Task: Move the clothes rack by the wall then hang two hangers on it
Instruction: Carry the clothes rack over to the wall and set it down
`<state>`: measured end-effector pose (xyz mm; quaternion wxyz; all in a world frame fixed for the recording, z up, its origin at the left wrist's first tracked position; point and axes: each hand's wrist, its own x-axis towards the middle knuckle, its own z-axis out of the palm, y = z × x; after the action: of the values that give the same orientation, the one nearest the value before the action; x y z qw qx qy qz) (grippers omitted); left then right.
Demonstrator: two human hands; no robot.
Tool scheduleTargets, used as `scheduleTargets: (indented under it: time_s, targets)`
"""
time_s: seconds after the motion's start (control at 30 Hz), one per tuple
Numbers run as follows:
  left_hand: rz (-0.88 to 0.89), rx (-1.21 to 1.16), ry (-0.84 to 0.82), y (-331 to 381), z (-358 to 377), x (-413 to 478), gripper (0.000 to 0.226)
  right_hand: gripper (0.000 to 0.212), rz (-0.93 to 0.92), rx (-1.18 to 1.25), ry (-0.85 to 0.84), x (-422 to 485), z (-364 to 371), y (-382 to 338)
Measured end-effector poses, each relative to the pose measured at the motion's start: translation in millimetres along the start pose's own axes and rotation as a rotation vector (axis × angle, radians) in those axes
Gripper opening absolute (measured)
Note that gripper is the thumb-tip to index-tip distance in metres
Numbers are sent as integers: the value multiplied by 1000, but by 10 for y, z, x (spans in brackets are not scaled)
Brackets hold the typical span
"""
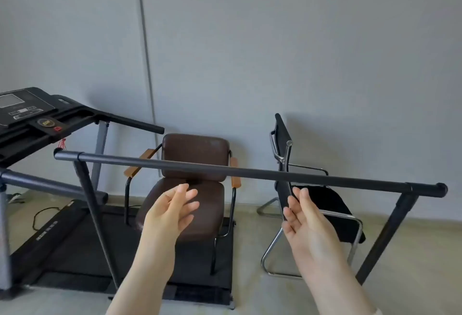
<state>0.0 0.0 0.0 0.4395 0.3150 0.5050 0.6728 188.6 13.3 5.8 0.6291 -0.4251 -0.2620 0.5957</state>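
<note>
The clothes rack (250, 171) is a dark metal frame. Its top bar runs across the view from upper left to lower right, with a leg slanting down at each end. My left hand (172, 211) is just below the bar near its middle, fingers apart and holding nothing. My right hand (303, 217) is also below the bar, further right, palm turned inward and fingers spread. Neither hand touches the bar. No hangers are in view. The grey wall (300, 52) stands behind the rack.
A brown padded armchair (195, 157) stands on the treadmill's belt behind the rack. The treadmill (32, 117) fills the left side. A black chrome-framed chair (332, 204) stands at the right by the wall. Pale floor (412, 264) lies to the right.
</note>
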Motion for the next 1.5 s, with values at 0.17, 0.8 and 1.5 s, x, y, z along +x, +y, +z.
scheduleTargets:
  time_s: [0.17,0.8,1.5]
  targets:
    - [14,-33,-25,55,110,119,18,15,-45,-15,13,151,-5,-74]
    - [-46,-109,-21,39,235,290,20,21,-199,-133,190,194,30,-200]
    - [-37,-180,-244,327,69,-23,21,22,-351,-48,319,-520,113,-347]
